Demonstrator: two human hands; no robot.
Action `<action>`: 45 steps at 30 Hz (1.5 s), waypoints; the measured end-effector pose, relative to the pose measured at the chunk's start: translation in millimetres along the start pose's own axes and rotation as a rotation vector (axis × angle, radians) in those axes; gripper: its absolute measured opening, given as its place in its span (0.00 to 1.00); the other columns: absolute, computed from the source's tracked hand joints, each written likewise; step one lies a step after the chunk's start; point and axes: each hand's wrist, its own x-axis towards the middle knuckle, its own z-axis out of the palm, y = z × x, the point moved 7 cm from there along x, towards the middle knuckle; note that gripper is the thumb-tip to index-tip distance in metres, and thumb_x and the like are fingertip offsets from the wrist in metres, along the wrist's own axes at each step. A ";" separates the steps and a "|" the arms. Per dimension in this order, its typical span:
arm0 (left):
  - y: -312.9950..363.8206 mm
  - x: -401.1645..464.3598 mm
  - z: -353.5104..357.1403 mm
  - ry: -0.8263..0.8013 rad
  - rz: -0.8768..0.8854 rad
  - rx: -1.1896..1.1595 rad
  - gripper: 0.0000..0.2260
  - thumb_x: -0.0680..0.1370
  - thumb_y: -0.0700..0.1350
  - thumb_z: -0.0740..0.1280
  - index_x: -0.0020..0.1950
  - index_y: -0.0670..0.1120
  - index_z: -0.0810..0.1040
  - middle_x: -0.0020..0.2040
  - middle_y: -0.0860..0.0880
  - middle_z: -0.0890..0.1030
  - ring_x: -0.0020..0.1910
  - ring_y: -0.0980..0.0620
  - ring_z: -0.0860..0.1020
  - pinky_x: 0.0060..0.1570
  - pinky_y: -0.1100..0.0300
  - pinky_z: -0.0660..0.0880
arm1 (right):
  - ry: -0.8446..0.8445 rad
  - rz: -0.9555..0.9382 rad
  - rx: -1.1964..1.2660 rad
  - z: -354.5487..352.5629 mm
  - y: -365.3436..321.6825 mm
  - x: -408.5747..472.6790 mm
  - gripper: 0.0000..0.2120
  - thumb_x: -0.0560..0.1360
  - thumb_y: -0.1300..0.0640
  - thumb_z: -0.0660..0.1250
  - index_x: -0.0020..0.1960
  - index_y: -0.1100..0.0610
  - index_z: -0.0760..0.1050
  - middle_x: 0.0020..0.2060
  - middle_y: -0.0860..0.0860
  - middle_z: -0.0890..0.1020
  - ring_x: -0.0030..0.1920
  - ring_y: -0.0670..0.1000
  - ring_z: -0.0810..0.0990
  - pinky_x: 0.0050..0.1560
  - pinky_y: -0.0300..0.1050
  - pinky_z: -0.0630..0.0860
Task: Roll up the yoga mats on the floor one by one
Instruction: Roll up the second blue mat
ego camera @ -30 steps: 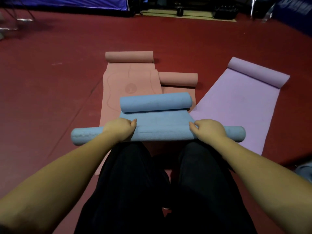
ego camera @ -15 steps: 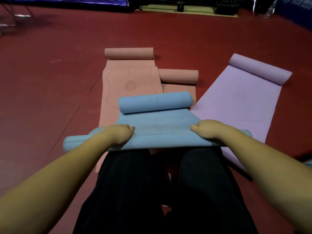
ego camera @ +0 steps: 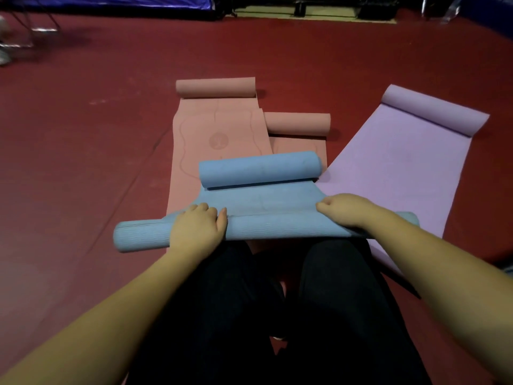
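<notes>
A blue yoga mat [ego camera: 266, 202] lies in front of my knees, rolled at both ends, with a short flat stretch between the near roll [ego camera: 141, 236] and the far roll [ego camera: 259, 169]. My left hand [ego camera: 198, 227] grips the near roll left of its middle, fingers curled over the top. My right hand [ego camera: 342, 208] grips the same roll toward its right end. Under and beyond the blue mat lie two pink mats [ego camera: 219, 129] [ego camera: 298, 123], each with a rolled far end. A purple mat [ego camera: 399, 159] lies spread at the right, its far end rolled.
The floor [ego camera: 83, 162] is dark red carpet all around. My black-clad legs fill the lower middle. Dark metal frames [ego camera: 27, 29] stand at the far left and blue padding and equipment line the back wall.
Both hands have rolled the near blue roll a little farther away from me, shortening the flat stretch. The left end of the roll now sits more to the right.
</notes>
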 end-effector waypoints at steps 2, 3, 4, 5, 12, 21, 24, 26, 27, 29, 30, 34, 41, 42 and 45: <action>-3.0 8.8 -1.7 -0.018 -0.023 0.004 0.23 0.81 0.53 0.51 0.36 0.42 0.77 0.37 0.45 0.75 0.43 0.40 0.75 0.37 0.54 0.62 | 0.187 -0.046 -0.011 -4.6 -1.3 -7.1 0.19 0.81 0.45 0.50 0.51 0.53 0.77 0.50 0.52 0.78 0.52 0.54 0.75 0.48 0.47 0.69; -4.9 11.8 -0.4 -0.039 -0.035 -0.001 0.23 0.83 0.53 0.52 0.38 0.43 0.77 0.38 0.46 0.74 0.44 0.41 0.75 0.39 0.54 0.62 | 0.299 -0.064 -0.008 -6.4 -2.3 -11.2 0.19 0.81 0.46 0.52 0.48 0.54 0.77 0.45 0.50 0.75 0.51 0.54 0.75 0.45 0.47 0.68; -5.2 15.2 -0.4 -0.061 -0.039 -0.009 0.22 0.83 0.53 0.52 0.39 0.43 0.77 0.38 0.47 0.74 0.44 0.43 0.75 0.39 0.54 0.63 | 0.399 -0.066 -0.003 -9.1 -2.8 -16.8 0.19 0.81 0.47 0.53 0.46 0.56 0.77 0.42 0.49 0.71 0.51 0.55 0.74 0.43 0.47 0.67; -5.8 17.2 1.0 -0.093 -0.050 -0.013 0.22 0.83 0.53 0.52 0.39 0.44 0.77 0.38 0.47 0.73 0.43 0.43 0.75 0.39 0.55 0.64 | 0.468 -0.050 0.008 -7.3 -2.0 -20.8 0.20 0.81 0.46 0.54 0.44 0.57 0.78 0.40 0.49 0.70 0.51 0.55 0.74 0.42 0.47 0.67; -5.2 37.4 2.6 -0.326 -0.104 -0.002 0.24 0.83 0.55 0.49 0.34 0.45 0.72 0.35 0.47 0.72 0.40 0.45 0.73 0.42 0.55 0.67 | 0.577 -0.053 -0.109 14.3 1.8 -40.7 0.29 0.76 0.36 0.47 0.50 0.55 0.79 0.44 0.54 0.79 0.48 0.57 0.77 0.44 0.49 0.68; -4.7 46.8 -8.8 -0.380 -0.135 -0.056 0.21 0.82 0.52 0.50 0.39 0.44 0.74 0.39 0.46 0.74 0.42 0.45 0.74 0.42 0.54 0.68 | 0.423 -0.009 -0.148 -14.0 -3.8 -21.1 0.24 0.81 0.38 0.51 0.43 0.53 0.75 0.48 0.55 0.82 0.51 0.57 0.78 0.45 0.47 0.69; -3.0 48.9 -14.1 -0.439 -0.113 -0.073 0.18 0.83 0.51 0.51 0.46 0.44 0.76 0.44 0.45 0.75 0.46 0.45 0.74 0.44 0.55 0.67 | 0.337 -0.004 -0.158 -24.8 -6.0 -23.1 0.24 0.81 0.38 0.50 0.42 0.53 0.76 0.48 0.55 0.82 0.46 0.55 0.75 0.46 0.46 0.69; -5.0 49.2 -13.7 -0.522 -0.133 -0.080 0.16 0.82 0.50 0.52 0.48 0.45 0.76 0.47 0.45 0.75 0.48 0.45 0.74 0.47 0.55 0.67 | 0.252 -0.005 -0.154 -30.5 -7.2 -26.3 0.27 0.81 0.38 0.49 0.45 0.54 0.79 0.48 0.56 0.81 0.45 0.55 0.73 0.47 0.46 0.71; -6.1 50.0 -12.0 -0.559 -0.145 -0.085 0.15 0.82 0.51 0.53 0.50 0.45 0.75 0.49 0.45 0.74 0.48 0.44 0.73 0.48 0.55 0.67 | 0.208 -0.004 -0.147 -32.2 -6.7 -27.2 0.28 0.81 0.38 0.48 0.46 0.54 0.80 0.49 0.56 0.81 0.45 0.55 0.73 0.48 0.47 0.71; -8.2 49.0 -7.5 -0.614 -0.162 -0.086 0.13 0.82 0.51 0.54 0.52 0.45 0.73 0.51 0.44 0.73 0.50 0.44 0.72 0.51 0.55 0.67 | 0.116 -0.002 -0.127 -29.5 -5.3 -27.3 0.29 0.82 0.38 0.48 0.50 0.56 0.81 0.53 0.57 0.81 0.47 0.55 0.73 0.50 0.46 0.69; -8.3 47.3 -3.6 -0.634 -0.167 -0.085 0.12 0.82 0.51 0.54 0.53 0.45 0.72 0.53 0.44 0.73 0.51 0.44 0.72 0.52 0.55 0.67 | 0.072 0.005 -0.118 -25.8 -4.4 -26.5 0.29 0.82 0.38 0.48 0.53 0.56 0.81 0.56 0.57 0.80 0.49 0.55 0.73 0.51 0.45 0.68; -10.4 36.4 11.8 -0.638 -0.189 -0.074 0.13 0.82 0.50 0.54 0.53 0.44 0.74 0.52 0.45 0.74 0.49 0.45 0.72 0.49 0.55 0.67 | -0.031 0.030 -0.068 -12.5 -6.3 -19.2 0.31 0.81 0.37 0.49 0.65 0.58 0.77 0.66 0.57 0.76 0.62 0.56 0.75 0.60 0.46 0.67; -15.8 33.4 -9.8 -0.141 -0.210 -0.068 0.18 0.82 0.50 0.53 0.35 0.45 0.68 0.35 0.47 0.74 0.37 0.43 0.73 0.35 0.54 0.67 | -0.140 0.053 0.016 -9.8 -9.0 -0.4 0.30 0.80 0.37 0.52 0.69 0.57 0.73 0.69 0.55 0.74 0.60 0.54 0.73 0.59 0.46 0.65; -13.5 30.6 -12.4 -0.066 -0.205 -0.068 0.19 0.82 0.50 0.53 0.34 0.44 0.67 0.36 0.47 0.74 0.38 0.42 0.74 0.35 0.53 0.68 | -0.149 0.055 0.015 -9.8 -8.7 1.0 0.30 0.80 0.37 0.52 0.69 0.57 0.73 0.69 0.55 0.74 0.58 0.53 0.73 0.58 0.46 0.65; -4.9 17.5 -13.6 0.103 -0.118 -0.091 0.18 0.81 0.50 0.55 0.32 0.45 0.68 0.35 0.43 0.77 0.39 0.39 0.74 0.35 0.51 0.68 | -0.167 0.068 0.032 -8.6 -5.2 5.5 0.29 0.79 0.37 0.53 0.68 0.56 0.74 0.68 0.55 0.75 0.55 0.53 0.71 0.58 0.46 0.64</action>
